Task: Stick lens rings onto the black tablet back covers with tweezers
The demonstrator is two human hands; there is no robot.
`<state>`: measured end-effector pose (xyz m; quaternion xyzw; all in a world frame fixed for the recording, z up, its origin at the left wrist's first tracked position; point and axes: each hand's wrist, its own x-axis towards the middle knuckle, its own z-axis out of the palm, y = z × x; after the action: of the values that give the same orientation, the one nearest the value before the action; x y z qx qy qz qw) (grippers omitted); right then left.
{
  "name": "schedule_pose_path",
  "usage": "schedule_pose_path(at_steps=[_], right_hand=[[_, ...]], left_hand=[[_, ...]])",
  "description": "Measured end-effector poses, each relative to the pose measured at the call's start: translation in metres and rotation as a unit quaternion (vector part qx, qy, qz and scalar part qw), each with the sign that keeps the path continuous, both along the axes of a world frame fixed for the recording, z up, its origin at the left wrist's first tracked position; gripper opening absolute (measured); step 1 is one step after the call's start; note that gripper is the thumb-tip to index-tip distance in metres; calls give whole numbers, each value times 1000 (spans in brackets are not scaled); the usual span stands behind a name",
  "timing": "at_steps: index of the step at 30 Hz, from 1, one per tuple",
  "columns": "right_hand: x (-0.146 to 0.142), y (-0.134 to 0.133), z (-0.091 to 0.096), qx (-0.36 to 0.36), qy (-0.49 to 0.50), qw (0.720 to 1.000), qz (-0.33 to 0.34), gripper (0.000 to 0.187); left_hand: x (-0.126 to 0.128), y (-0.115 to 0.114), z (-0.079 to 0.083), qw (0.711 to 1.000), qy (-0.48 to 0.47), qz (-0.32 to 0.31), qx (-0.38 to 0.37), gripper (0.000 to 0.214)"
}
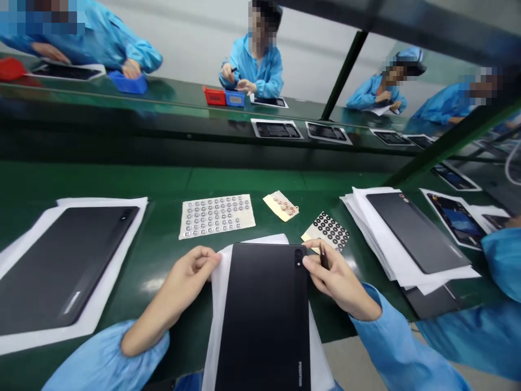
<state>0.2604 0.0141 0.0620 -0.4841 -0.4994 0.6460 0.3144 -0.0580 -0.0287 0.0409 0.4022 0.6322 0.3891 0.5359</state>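
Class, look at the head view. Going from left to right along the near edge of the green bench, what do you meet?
Left tablet on a white sheet → left hand pinching white paper → middle tablet → right hand with thin dark tool → right tablet on a paper stack.
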Motion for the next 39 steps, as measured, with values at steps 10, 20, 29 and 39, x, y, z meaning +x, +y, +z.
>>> schedule_pose_path(at_steps=[10,20,29,39], right_hand=[[-19,23,-24,222,-120,968,-1,33],[-22,38,-19,-94,5,995,35,47],[-39,25,-28,-63,30,997,-44,38],[-27,21,-29,78,-37,995,53,38]], left_hand=[[13,-2,17,979,-186,58,-59,67],[14,6,6,973,-193,36,-123,75],[20,7,-1,978,-164,55,-118,78],[23,2,-2,985,-161,46,-52,80]])
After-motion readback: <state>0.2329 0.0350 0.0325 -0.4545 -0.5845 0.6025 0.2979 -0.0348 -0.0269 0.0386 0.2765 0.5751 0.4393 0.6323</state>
